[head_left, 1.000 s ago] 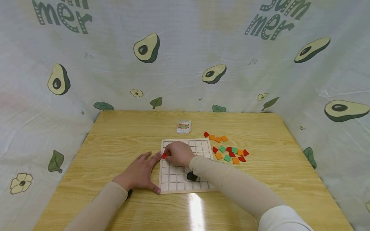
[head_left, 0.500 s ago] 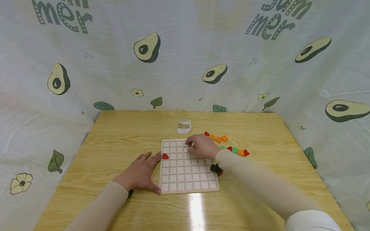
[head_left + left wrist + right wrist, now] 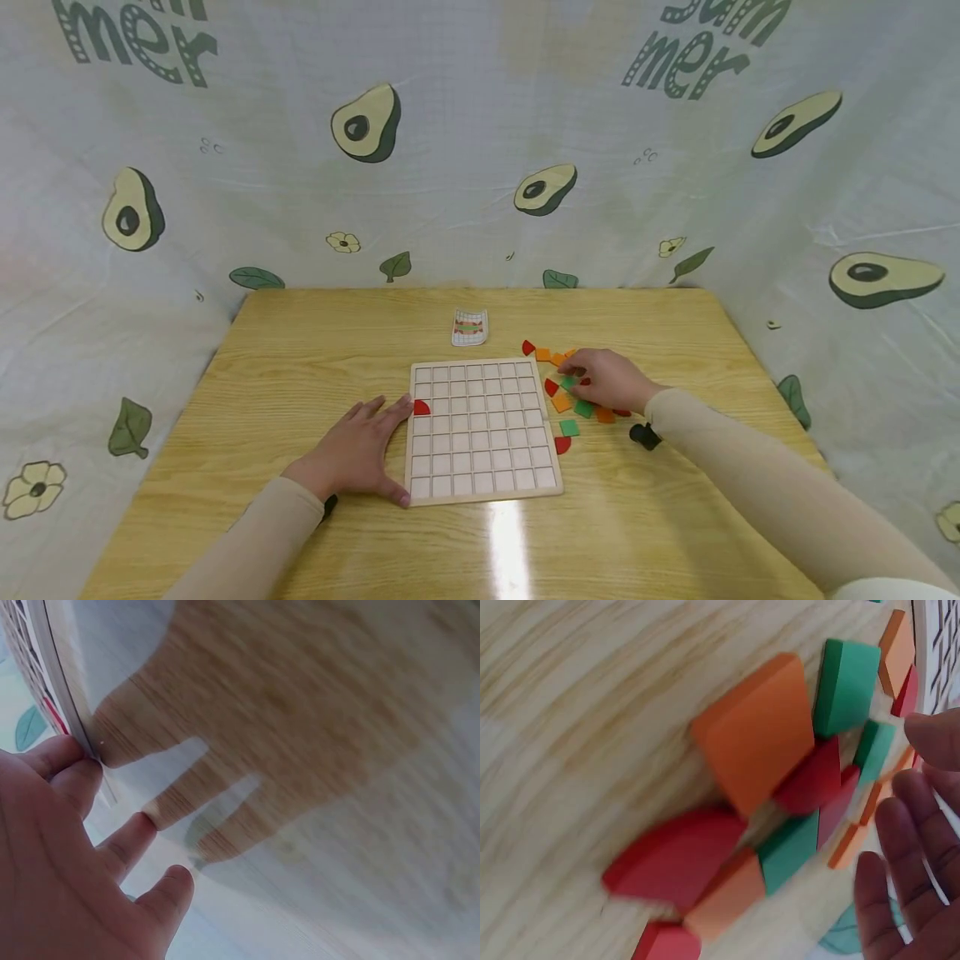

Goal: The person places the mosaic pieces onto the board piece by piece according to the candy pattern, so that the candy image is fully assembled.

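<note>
In the head view, a light wooden grid board [image 3: 483, 435] lies flat, with a red quarter-circle piece [image 3: 422, 407] in a cell at its left edge. My left hand [image 3: 354, 450] is spread beside the board, fingertips and thumb touching its left rim. Right of the board, my right hand [image 3: 609, 380] hovers over a cluster of loose pieces, thumb and fingers bent loosely near a green square [image 3: 567, 383]. No piece shows in its grasp. The right wrist view has an orange square [image 3: 757, 735] and a red quarter-circle [image 3: 675, 855] close to the camera. The right hand covers part of the cluster.
A small pattern card [image 3: 470, 327] lies behind the board. Near its right rim are a green square [image 3: 570, 427] and a red quarter-circle [image 3: 562, 445]. More orange and red pieces lie toward the back. A printed cloth [image 3: 450, 167] hangs behind the wooden table [image 3: 315, 350].
My right hand has let go of the red quarter-circle at the board's left edge and moved right, across the board, to the loose pieces. The left hand keeps its place at the rim.
</note>
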`<state>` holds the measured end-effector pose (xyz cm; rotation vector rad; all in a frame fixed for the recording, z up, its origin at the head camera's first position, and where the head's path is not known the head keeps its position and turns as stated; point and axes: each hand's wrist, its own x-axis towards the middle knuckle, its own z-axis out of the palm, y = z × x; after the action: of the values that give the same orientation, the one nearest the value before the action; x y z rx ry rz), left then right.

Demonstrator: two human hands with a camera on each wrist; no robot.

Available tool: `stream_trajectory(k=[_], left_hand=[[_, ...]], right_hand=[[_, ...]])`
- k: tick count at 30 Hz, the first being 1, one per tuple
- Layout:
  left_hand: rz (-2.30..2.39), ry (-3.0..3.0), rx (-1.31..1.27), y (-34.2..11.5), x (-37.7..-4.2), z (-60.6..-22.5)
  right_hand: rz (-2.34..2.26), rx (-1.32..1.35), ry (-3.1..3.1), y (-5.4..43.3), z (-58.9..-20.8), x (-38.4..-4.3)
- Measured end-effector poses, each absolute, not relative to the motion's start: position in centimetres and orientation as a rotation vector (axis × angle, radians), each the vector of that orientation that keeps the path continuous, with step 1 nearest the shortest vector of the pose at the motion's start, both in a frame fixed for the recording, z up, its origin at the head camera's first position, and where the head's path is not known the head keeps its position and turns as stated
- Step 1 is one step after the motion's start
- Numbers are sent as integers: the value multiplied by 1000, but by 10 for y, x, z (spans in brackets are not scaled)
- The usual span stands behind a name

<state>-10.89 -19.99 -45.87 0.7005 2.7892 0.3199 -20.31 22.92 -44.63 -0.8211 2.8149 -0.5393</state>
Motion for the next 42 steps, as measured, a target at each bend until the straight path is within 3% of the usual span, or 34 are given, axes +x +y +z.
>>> stream_trajectory(k=[16,42], left_hand=[[341,2783,703,-197,-108,-457],[338,2786,692,-200,-108,-456]], right_hand=[[-223,-1193,2849,220,-455,-212],[-274,-1144,2903,215,-455,-218]])
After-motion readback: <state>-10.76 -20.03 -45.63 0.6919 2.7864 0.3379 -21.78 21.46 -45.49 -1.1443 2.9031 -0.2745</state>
